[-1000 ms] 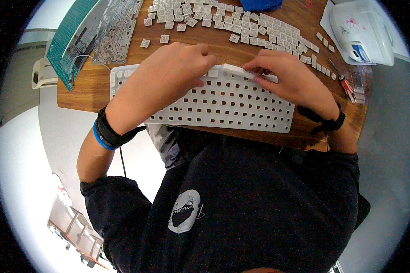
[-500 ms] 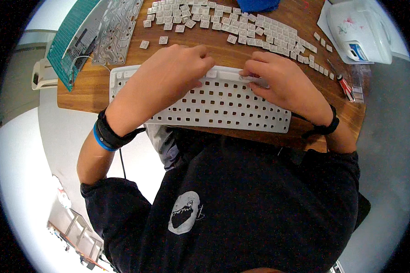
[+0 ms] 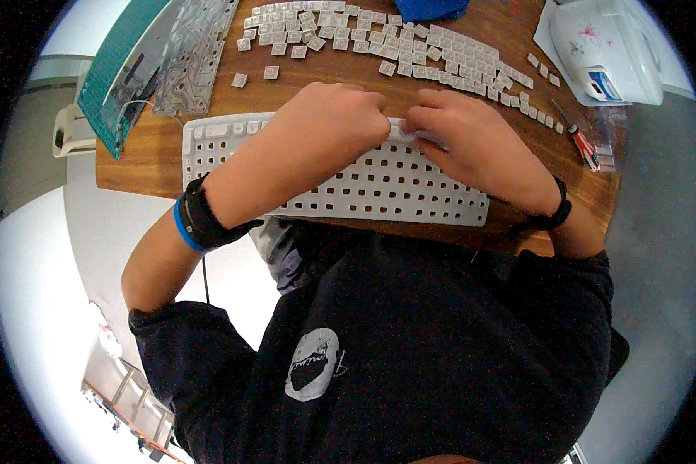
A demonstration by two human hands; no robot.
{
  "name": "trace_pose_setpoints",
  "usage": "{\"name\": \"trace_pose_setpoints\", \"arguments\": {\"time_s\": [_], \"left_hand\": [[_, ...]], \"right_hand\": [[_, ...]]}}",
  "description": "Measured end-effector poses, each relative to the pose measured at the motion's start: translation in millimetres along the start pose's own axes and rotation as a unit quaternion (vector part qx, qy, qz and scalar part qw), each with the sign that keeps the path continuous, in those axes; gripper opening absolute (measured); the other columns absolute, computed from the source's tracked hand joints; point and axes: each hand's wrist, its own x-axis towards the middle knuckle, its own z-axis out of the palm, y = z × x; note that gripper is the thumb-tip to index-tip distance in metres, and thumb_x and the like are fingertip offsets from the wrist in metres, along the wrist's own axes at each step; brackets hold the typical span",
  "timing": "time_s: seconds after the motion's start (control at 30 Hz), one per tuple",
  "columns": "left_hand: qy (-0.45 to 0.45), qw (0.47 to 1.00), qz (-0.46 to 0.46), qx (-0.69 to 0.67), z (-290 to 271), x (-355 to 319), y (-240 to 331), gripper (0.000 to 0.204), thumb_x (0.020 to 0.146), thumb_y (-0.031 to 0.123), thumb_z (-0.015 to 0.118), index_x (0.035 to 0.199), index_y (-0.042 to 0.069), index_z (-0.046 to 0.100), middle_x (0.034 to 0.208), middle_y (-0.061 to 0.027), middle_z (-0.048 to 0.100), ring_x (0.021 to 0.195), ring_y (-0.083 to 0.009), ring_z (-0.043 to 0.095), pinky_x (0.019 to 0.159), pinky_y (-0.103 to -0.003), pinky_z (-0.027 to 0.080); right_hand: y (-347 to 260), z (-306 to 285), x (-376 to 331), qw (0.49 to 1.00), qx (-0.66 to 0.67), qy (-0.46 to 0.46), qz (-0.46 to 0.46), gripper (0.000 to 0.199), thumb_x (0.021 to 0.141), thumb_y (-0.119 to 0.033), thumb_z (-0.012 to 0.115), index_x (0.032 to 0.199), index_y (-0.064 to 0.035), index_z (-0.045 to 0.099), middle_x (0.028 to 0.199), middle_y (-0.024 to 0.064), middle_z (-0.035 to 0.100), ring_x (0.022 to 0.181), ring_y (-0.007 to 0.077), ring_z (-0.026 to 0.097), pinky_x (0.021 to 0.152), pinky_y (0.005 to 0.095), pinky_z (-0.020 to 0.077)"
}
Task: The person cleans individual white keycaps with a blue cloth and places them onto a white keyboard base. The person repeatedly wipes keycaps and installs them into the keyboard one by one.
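A white keyboard top case [image 3: 340,190] with rows of square holes lies along the table's near edge. Small white caps [image 3: 226,129] sit in its far row at the left. My left hand [image 3: 352,116] is closed over the middle of the far rim, knuckles up, its fingertips mostly hidden. Beside it, my right hand [image 3: 460,127] is closed too, thumb and fingers pinched at the same rim. A pale, partly see-through bit shows under the right fingers; I cannot tell what it is.
Many loose white keycaps [image 3: 456,48] spread across the table's far side. At left lie a clear circuit sheet [image 3: 197,66] and a green cutting mat [image 3: 104,100]. A red-handled screwdriver [image 3: 585,147] and a translucent white container [image 3: 607,50] stand at right. A blue thing [image 3: 433,8] is behind.
My left hand has slid right along the far rim, closer to my right hand, uncovering caps at the left. The right hand has shifted slightly left, still at the rim.
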Motion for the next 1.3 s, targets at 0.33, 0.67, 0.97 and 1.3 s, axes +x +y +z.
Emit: {"name": "trace_pose_setpoints", "arguments": {"time_s": [0.33,0.67,0.97,1.3], "left_hand": [[0.043,0.997,0.014,-0.063,11.2,5.8,-7.2,0.008,0.092,0.012,0.068,0.095,0.005,0.072,0.097,-0.0152,0.07,0.092,-0.0387,0.075,0.078,-0.049,0.063],[0.042,0.995,-0.007,-0.094,0.7,-3.5,-7.5,0.015,0.092,0.011,0.068,0.101,0.001,0.063,0.104,-0.0167,0.065,0.1,-0.0395,0.069,0.082,-0.05,0.06],[0.014,0.995,-0.018,-0.098,-7.2,-2.7,-6.8,0.016,0.094,0.013,0.07,0.103,0.002,0.063,0.102,-0.0149,0.063,0.097,-0.038,0.069,0.081,-0.049,0.06],[-0.019,0.995,-0.023,-0.097,-11.7,-1.1,-8.4,0.018,0.094,0.016,0.072,0.104,0.003,0.065,0.105,-0.014,0.064,0.102,-0.0371,0.069,0.082,-0.049,0.06]], "right_hand": [[9.7,4.8,-2.8,1.0,0.013,-0.019,0.013,0.025,0.091,-0.011,0.073,0.114,-0.0037,0.068,0.112,0.0157,0.066,0.11,0.0394,0.068,0.09,0.0502,0.0592],[10.5,2.6,-8.1,0.999,0.028,0.02,-0.021,0.029,0.09,-0.016,0.078,0.116,-0.008,0.067,0.111,0.0143,0.064,0.106,0.0381,0.067,0.088,0.0491,0.0601],[13.6,-9.0,-10.3,0.999,0.033,0.003,-0.03,0.026,0.092,-0.006,0.075,0.118,-0.0076,0.069,0.108,0.0119,0.064,0.103,0.0346,0.068,0.084,0.0445,0.0588],[97.1,-77.6,-27.9,0.983,-0.039,0.111,0.138,0.025,0.098,-0.014,0.072,0.121,-0.0067,0.07,0.113,0.0165,0.068,0.109,0.0391,0.069,0.09,0.0493,0.057]]}}
